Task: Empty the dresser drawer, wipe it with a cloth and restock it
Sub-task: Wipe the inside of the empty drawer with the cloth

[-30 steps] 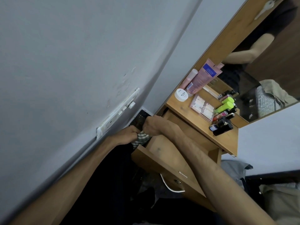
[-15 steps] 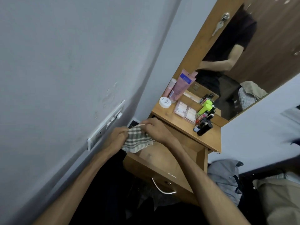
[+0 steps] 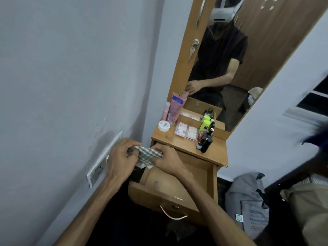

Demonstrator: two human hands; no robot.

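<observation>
Cloth [image 3: 145, 155] gripped by both hands' fingers [image 3: 132, 153]

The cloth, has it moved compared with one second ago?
Yes. The checked cloth then sat bunched low at the drawer's back corner; now both hands hold it higher, above the drawer's left side.

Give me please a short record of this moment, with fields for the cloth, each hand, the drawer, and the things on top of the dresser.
cloth: checked cloth, bunched, held above the drawer's back left corner
left hand: left hand grips the cloth
right hand: right hand pinches the cloth
drawer: drawer pulled open, nothing seen inside
dresser top: pink tube, white jar, clear box, dark bottles
</observation>
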